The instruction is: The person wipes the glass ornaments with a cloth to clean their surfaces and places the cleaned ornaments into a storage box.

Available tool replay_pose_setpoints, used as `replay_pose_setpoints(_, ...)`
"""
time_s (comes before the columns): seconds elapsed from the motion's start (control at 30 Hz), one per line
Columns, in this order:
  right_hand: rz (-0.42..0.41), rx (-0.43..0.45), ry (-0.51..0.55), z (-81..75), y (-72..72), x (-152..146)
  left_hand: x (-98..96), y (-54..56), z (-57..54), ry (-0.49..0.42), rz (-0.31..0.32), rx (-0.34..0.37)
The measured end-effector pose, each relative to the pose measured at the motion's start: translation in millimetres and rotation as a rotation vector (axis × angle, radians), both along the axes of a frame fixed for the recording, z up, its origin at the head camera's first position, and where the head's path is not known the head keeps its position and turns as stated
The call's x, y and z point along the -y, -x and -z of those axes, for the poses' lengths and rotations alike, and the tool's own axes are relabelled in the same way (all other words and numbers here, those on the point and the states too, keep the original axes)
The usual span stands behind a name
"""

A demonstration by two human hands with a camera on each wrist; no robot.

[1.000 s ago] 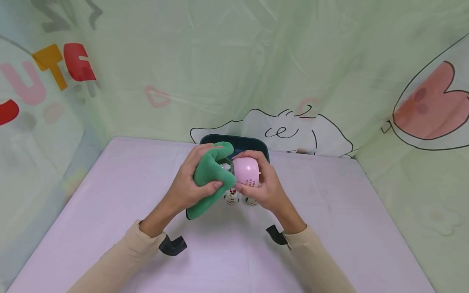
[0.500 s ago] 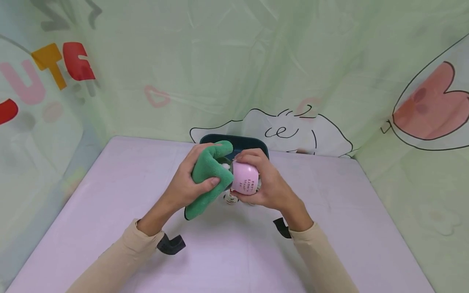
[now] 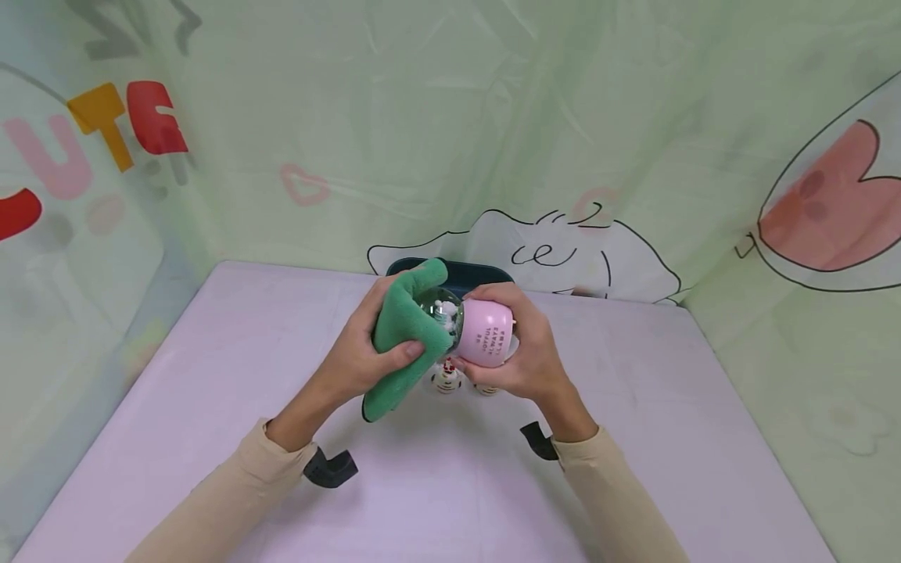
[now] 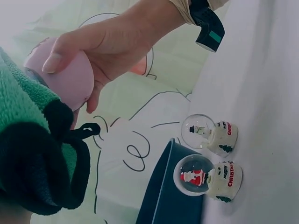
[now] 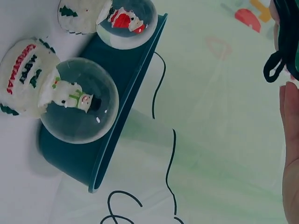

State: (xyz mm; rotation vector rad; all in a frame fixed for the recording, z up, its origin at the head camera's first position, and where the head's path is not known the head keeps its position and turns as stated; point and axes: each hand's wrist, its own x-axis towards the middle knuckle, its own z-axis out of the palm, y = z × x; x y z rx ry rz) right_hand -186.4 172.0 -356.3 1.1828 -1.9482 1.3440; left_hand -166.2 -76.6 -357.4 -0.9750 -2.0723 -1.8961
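Observation:
My right hand point(image 3: 524, 344) grips the pink base of a snow globe point(image 3: 487, 332), held sideways above the table with its glass dome pointing left. Small raised lettering shows on the base, and a white figure sits inside the dome. In my left hand point(image 3: 366, 340) is a green cloth point(image 3: 408, 336) with black edging, folded partly round the dome and hiding its left side. The left wrist view shows the right thumb across the pink base point(image 4: 70, 79), close beside the cloth point(image 4: 28, 98). Only the edge of a hand point(image 5: 290, 126) shows in the right wrist view.
Two smaller white-based snow globes stand on the table below the hands, one with a Santa point(image 4: 194, 177), the other with a snowman point(image 5: 74, 95). Behind them is a dark teal bin point(image 3: 479, 274), near the printed curtain point(image 3: 450, 141) at the table's back edge.
The right hand has turned the pink base and drawn it slightly right, so more of the glass dome shows beside the cloth. The left hand still holds the cloth in nearly the same place.

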Motion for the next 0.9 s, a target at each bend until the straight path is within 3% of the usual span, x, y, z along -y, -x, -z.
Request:
replay_pose_setpoints(0.37,-0.017,0.136,0.078,-3.0,-6.0,2.5,-1.5,-2.1,-0.1,-0.021,-0.006,0.036)
replay_pose_setpoints(0.67,-0.042,0.007,-0.027,-7.6,-2.7,0.7,-0.6,-0.9,-2.1,-0.005,0.009,-0.021)
replay_pose_setpoints(0.9,-0.036,-0.107,-0.068,-6.2,-3.1,1.6,-0.6,-1.3,-1.7,0.021,-0.024,-0.039)
